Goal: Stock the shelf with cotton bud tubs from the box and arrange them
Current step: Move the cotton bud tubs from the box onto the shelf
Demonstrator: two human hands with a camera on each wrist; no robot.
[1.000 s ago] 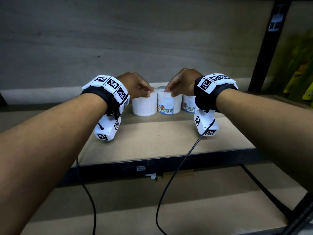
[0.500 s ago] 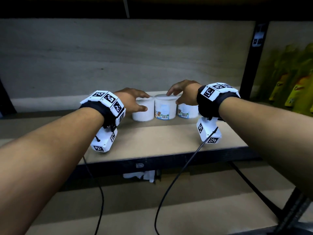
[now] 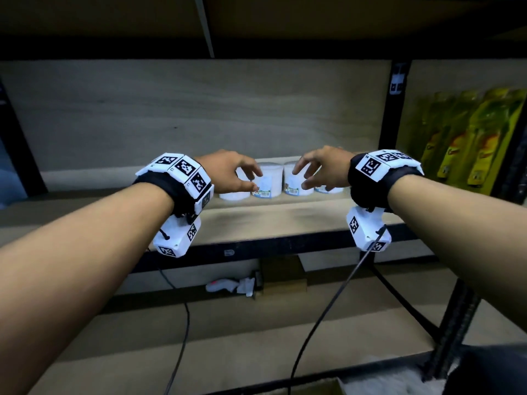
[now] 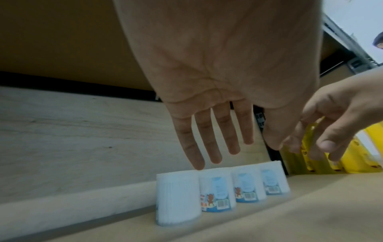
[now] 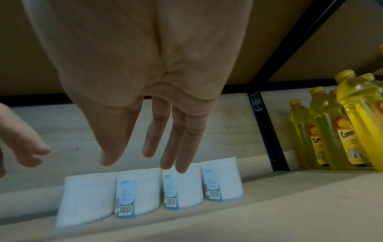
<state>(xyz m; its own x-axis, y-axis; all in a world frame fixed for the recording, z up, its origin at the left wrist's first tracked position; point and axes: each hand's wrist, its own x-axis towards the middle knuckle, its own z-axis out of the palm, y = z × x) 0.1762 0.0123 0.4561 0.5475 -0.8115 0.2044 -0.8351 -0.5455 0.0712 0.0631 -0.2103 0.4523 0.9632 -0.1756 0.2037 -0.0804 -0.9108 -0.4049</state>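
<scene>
We see four cotton bud tubs (image 5: 132, 194) standing upright in a close row at the back of the shelf (image 3: 285, 220), against the wooden back panel (image 3: 199, 115). Both forearms reach in side by side, palms down, wrists level. The left hand (image 3: 228, 172) hovers over the left end of the row, its grip loose and holding nothing — fingers straight and slightly spread in the left wrist view, tips just above the leftmost tub (image 4: 176, 198). The right hand (image 3: 322, 168) hangs over the right end, its grip likewise wide and holding nothing, fingers pointing down toward the tubs; we cannot tell whether any fingertip touches a lid. Yellow bottles (image 5: 339, 131) stand in the next bay, beyond the black upright (image 5: 263, 131)
</scene>
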